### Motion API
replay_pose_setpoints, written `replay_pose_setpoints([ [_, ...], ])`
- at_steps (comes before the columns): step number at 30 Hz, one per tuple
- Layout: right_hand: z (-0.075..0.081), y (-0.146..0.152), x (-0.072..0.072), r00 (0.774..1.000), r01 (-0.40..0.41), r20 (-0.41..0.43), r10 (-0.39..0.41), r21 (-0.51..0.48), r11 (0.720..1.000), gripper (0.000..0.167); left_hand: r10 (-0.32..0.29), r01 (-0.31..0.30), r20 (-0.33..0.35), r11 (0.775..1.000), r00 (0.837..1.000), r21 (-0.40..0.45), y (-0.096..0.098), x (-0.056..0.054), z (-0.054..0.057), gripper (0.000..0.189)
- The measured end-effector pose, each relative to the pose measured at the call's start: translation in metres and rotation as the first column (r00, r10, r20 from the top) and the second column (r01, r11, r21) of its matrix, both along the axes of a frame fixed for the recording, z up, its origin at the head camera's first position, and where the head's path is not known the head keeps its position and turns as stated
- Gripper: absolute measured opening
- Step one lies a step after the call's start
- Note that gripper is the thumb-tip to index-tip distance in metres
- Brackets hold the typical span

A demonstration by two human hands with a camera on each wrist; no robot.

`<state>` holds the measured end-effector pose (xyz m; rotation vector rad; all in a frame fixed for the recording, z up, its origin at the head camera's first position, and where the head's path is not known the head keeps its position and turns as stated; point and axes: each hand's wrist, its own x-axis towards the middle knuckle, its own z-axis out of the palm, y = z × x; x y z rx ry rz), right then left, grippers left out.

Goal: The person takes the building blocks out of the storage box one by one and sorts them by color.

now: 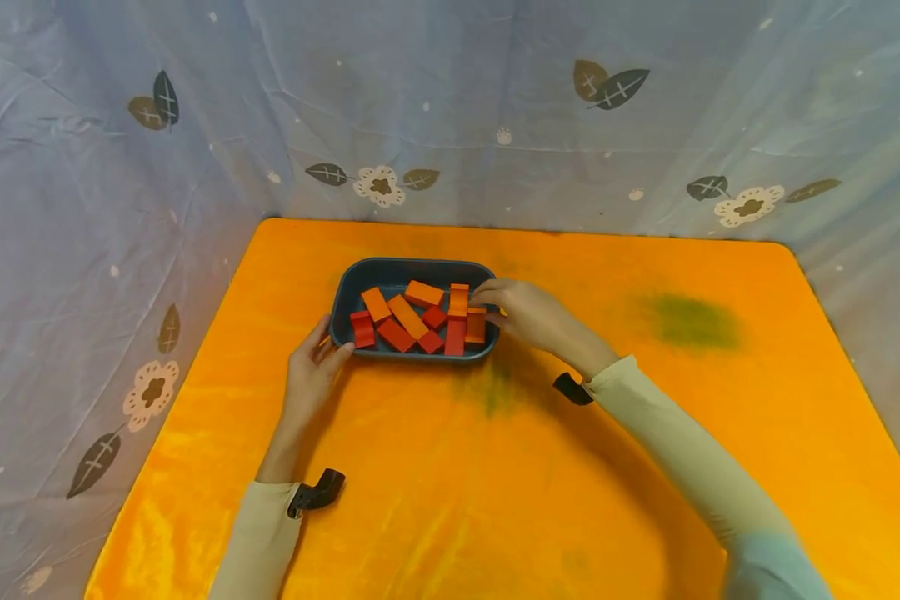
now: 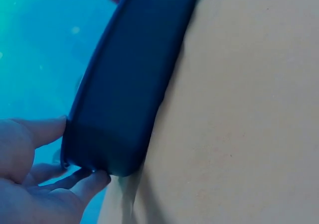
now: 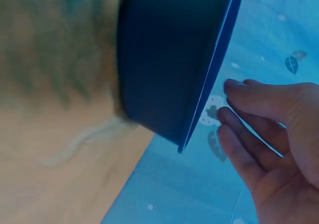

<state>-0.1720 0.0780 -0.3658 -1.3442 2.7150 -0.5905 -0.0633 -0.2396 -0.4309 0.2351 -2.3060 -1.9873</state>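
A dark blue-grey rectangular tray (image 1: pixel 420 357) with rounded corners stands on the table and holds several red and orange blocks (image 1: pixel 407 317), some of them arch-shaped. My left hand (image 1: pixel 311 375) grips the tray's left end, thumb at the rim and fingers against the outer wall; the left wrist view shows this hand (image 2: pixel 55 179) at the tray's corner (image 2: pixel 119 94). Over the right end is my right hand (image 1: pixel 528 315), close to an orange block (image 1: pixel 476 326). In the right wrist view, that hand (image 3: pixel 271 134) has loosely bent fingers with nothing between them, just off the rim (image 3: pixel 212 69).
A yellow-orange cloth (image 1: pixel 420 467) with greenish patches (image 1: pixel 693 322) covers the table. Grey fabric (image 1: pixel 465 108) printed with leaves and flowers hangs behind and along both sides. A black wrist device (image 1: pixel 317 492) sits at the left cuff, another (image 1: pixel 573 389) at the right.
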Motion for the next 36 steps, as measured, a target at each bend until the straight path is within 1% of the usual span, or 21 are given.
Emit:
replay_pose_setpoints([
  [2,0.0,-0.009,-0.008,0.999,-0.029,0.018,0.028,0.043,0.999,0.026,-0.006,0.006,-0.001,1.0,1.0,0.01,-0.001,0.0,0.0,0.068],
  [5,-0.001,-0.021,-0.02,0.998,-0.06,0.037,0.055,0.152,0.987,0.028,-0.012,0.012,-0.013,1.0,1.0,0.017,-0.001,0.0,-0.001,0.069],
  [7,0.0,-0.027,-0.025,0.997,-0.061,0.055,0.049,0.243,0.968,0.031,-0.014,0.015,-0.02,1.0,1.0,0.025,0.0,0.0,-0.001,0.069],
  [9,0.001,-0.031,-0.028,0.997,-0.058,0.074,0.036,0.325,0.944,0.033,-0.016,0.017,-0.02,1.0,1.0,0.023,0.0,-0.001,0.0,0.069],
  [12,0.001,-0.037,-0.03,0.995,-0.05,0.103,0.01,0.4,0.915,0.032,-0.015,0.016,-0.016,1.0,1.0,0.014,0.001,-0.001,0.0,0.068],
  [13,0.001,-0.039,-0.031,0.994,-0.053,0.11,0.008,0.409,0.911,0.032,-0.016,0.016,-0.015,1.0,1.0,0.01,0.001,-0.001,0.0,0.068],
  [15,0.0,-0.041,-0.033,0.993,-0.054,0.118,0.005,0.417,0.907,0.031,-0.013,0.013,-0.011,1.0,1.0,0.009,0.001,-0.002,0.0,0.068],
  [21,-0.007,-0.045,-0.037,0.993,-0.06,0.122,0.011,0.405,0.913,0.026,-0.001,0.002,-0.011,0.999,1.0,0.036,-0.001,-0.001,0.002,0.068],
  [25,-0.009,-0.047,-0.04,0.992,-0.084,0.121,0.041,0.375,0.923,0.024,0.01,-0.01,-0.007,0.999,1.0,0.044,-0.003,-0.002,0.002,0.068],
  [30,-0.007,-0.046,-0.042,0.988,-0.103,0.141,0.059,0.334,0.937,0.026,0.013,-0.013,-0.001,0.998,1.0,0.056,-0.002,-0.002,0.003,0.068],
  [34,-0.004,-0.044,-0.043,0.99,-0.095,0.127,0.061,0.285,0.954,0.024,0.023,-0.023,-0.002,0.999,1.0,0.046,-0.001,-0.002,0.002,0.068],
  [36,-0.002,-0.043,-0.042,0.991,-0.08,0.122,0.049,0.259,0.963,0.028,0.03,-0.03,-0.003,0.999,1.0,0.043,-0.001,-0.002,0.001,0.068],
])
